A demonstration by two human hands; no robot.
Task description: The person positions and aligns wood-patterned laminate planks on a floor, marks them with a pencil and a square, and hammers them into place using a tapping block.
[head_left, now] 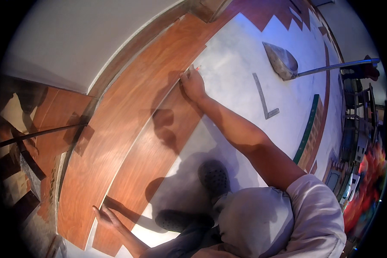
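A loose reddish-brown floor plank [152,150] lies beside the wider fitted floorboards [112,124], with a thin pale gap between them. At the plank's near end, my left hand [110,218] has its fingertips on the edge by the gap. My right arm reaches to the far end, where my right hand [192,86] has its bent fingers on the plank's edge. A small reddish tip shows beside those fingers; what it belongs to is too small to tell. My shadow falls across the plank.
On the pale underlay [228,51] lie a metal square [263,99] and a dustpan [284,62] with a long handle. A green-edged strip [307,129] lies to the right. A white wall [73,43] borders the boards. My dark clogs [214,176] stand close to the plank.
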